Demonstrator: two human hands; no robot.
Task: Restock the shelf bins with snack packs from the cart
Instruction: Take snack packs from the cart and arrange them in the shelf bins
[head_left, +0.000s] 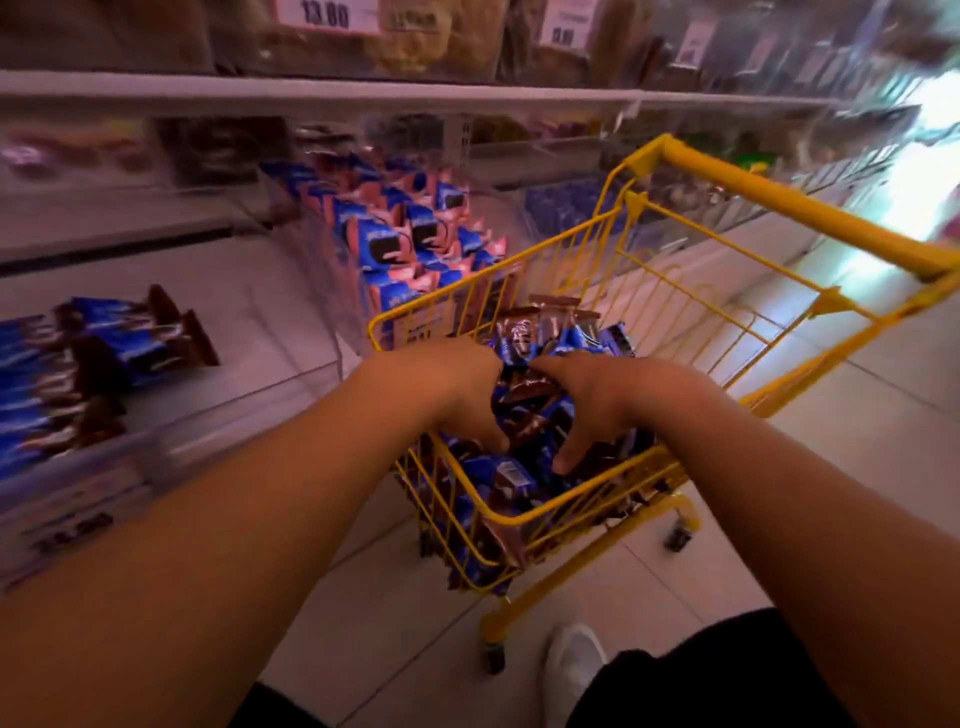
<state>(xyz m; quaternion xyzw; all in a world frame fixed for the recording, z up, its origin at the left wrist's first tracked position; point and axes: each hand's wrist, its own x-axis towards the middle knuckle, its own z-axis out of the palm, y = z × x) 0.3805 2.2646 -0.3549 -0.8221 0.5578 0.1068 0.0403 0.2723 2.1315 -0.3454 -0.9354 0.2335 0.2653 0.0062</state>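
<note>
Both hands, the left hand (462, 387) and right hand (597, 405), curl around a bunch of blue snack packs (524, 400) in the yellow cart (566, 499); squeeze evenly and lift straight before swinging left to the half-filled bin (234, 410).

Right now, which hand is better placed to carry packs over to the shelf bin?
Probably the left hand. Both hands are on the snack packs in the yellow cart, but the half-filled clear bin lies on the left side, so the right hand would have to cross over.
</note>
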